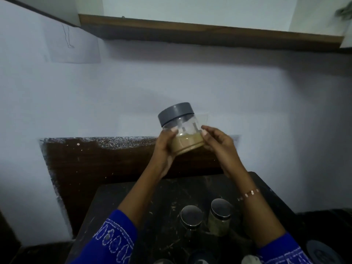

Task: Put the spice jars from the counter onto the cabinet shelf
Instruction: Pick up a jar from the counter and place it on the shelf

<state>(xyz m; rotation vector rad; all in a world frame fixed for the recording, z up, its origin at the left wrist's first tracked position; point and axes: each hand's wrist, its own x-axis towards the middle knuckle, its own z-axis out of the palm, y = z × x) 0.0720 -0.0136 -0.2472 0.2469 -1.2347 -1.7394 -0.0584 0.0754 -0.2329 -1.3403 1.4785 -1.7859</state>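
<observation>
A clear plastic spice jar (pixel 185 133) with a grey lid and tan powder in its lower part is held up in front of the wall, tilted left. My left hand (pixel 164 147) grips its left side and bottom. My right hand (pixel 219 144) touches its right side with the fingertips. Well above it runs the wooden edge of the cabinet shelf (pixel 190 33). Down on the dark counter (pixel 114 206) stand two more jars with shiny metal lids, one dark (pixel 191 219) and one with greenish powder (pixel 220 216).
A brown backsplash panel (pixel 95 162) rises behind the counter. More lids and jar tops (pixel 322 252) show at the bottom edge and lower right. The pale wall fills the space between counter and shelf.
</observation>
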